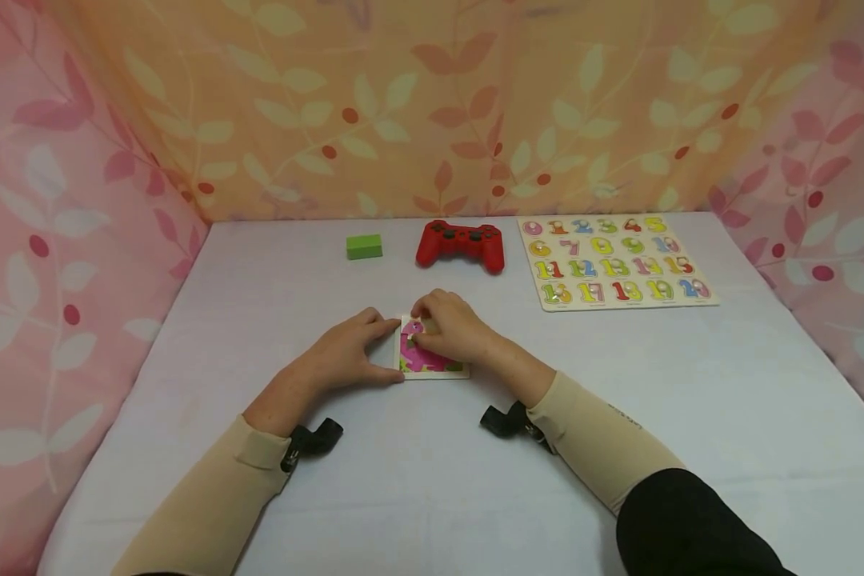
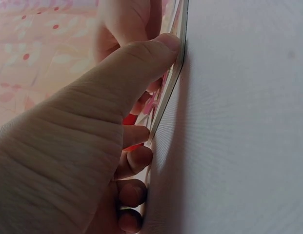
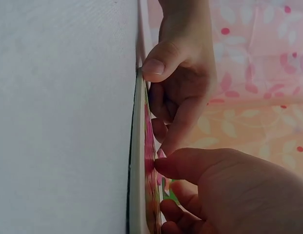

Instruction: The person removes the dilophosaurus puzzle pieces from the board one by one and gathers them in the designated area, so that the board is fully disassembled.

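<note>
A small square jigsaw puzzle board (image 1: 432, 374) with a pink animal picture and a pale frame lies flat on the table in the head view. My left hand (image 1: 351, 352) holds its left side, thumb (image 2: 167, 43) on the near corner and fingers along the far end. Over the upper right of the picture, my right hand (image 1: 455, 326) pinches a puzzle piece (image 3: 161, 155) between thumb and fingers. In the right wrist view that pink piece stands tilted against the board; the right hand covers part of the picture.
Behind the hands lie a green block (image 1: 364, 246), a red game controller (image 1: 461, 246) and, to the right, a number puzzle board (image 1: 622, 304) with colourful numerals. A white cloth covers the table (image 1: 418, 480). Leaf-patterned curtains (image 1: 446, 104) enclose the back and sides.
</note>
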Demonstrator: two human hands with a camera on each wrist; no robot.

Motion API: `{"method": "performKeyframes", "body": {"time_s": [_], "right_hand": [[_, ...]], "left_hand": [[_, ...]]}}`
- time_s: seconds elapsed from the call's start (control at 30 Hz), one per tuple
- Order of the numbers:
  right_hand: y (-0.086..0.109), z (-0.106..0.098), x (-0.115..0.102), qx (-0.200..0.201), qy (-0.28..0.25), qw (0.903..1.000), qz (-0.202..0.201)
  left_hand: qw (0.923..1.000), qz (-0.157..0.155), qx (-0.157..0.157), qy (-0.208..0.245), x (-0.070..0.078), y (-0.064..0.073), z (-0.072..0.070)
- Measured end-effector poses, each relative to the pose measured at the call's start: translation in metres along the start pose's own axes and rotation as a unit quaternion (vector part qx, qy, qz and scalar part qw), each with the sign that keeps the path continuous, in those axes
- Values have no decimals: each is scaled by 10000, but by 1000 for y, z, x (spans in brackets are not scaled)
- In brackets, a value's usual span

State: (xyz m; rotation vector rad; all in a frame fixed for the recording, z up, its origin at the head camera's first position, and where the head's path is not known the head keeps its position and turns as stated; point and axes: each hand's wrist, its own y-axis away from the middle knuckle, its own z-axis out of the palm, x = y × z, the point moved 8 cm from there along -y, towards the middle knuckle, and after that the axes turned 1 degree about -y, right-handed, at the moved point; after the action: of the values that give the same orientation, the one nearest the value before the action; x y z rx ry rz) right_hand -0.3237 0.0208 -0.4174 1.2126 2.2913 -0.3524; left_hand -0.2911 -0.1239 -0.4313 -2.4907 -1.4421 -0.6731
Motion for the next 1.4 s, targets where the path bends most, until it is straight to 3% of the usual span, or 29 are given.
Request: {"method": "performKeyframes", "body": {"time_s": [0.3, 0.77, 1.17, 1.4], "right_hand": [[0, -5, 4, 278, -529, 9980, 215], [1, -9, 4, 389, -298, 9988, -94], [14, -38, -28, 672, -390, 9946, -684], [26, -55, -45, 727, -405, 9940, -713]], "left_hand": [[10000, -4, 28, -13, 0, -1, -1], [10000, -25, -5, -91, 0, -1, -1], [9999, 42, 89, -96, 1, 0, -4], [10000, 27, 78, -54, 2, 1, -3]]}}
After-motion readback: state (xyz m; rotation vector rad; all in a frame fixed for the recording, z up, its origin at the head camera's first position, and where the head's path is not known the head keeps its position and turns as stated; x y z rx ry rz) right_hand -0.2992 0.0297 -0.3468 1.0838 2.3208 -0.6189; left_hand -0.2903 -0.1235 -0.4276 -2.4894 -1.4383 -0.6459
